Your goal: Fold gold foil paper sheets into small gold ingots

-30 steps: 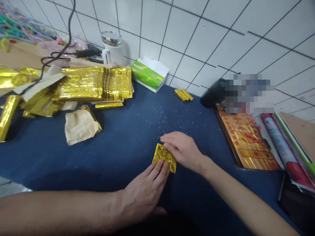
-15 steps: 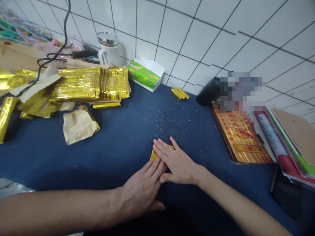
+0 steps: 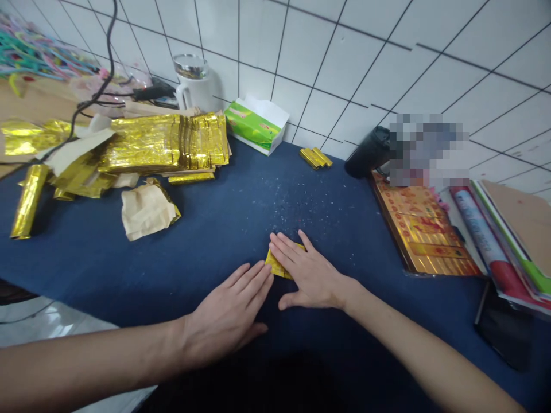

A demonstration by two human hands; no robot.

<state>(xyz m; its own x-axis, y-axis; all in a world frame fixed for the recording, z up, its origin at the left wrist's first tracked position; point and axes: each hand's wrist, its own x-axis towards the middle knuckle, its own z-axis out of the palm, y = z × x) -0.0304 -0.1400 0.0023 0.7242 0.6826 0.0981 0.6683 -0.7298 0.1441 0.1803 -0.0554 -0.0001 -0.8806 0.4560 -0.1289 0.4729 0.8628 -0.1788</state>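
A small folded piece of gold foil paper [image 3: 275, 265] lies on the dark blue tabletop [image 3: 206, 241]. My right hand [image 3: 307, 275] lies flat on top of it, fingers stretched out, covering most of it. My left hand [image 3: 228, 312] rests flat on the blue surface just left of the foil, fingers extended with the tips beside the foil's edge. Neither hand grips anything.
A thick stack of gold foil sheets [image 3: 159, 143] and loose foil lie at the back left, with crumpled tan paper [image 3: 146, 209]. A white mug [image 3: 193, 86], green tissue box [image 3: 253, 123], small gold bars [image 3: 316, 156], a gold printed pad [image 3: 424, 232] and booklets stand along the wall and right.
My right hand slid over the folded foil and now covers it flat. My left hand drew back left off the foil. The view shifted slightly.
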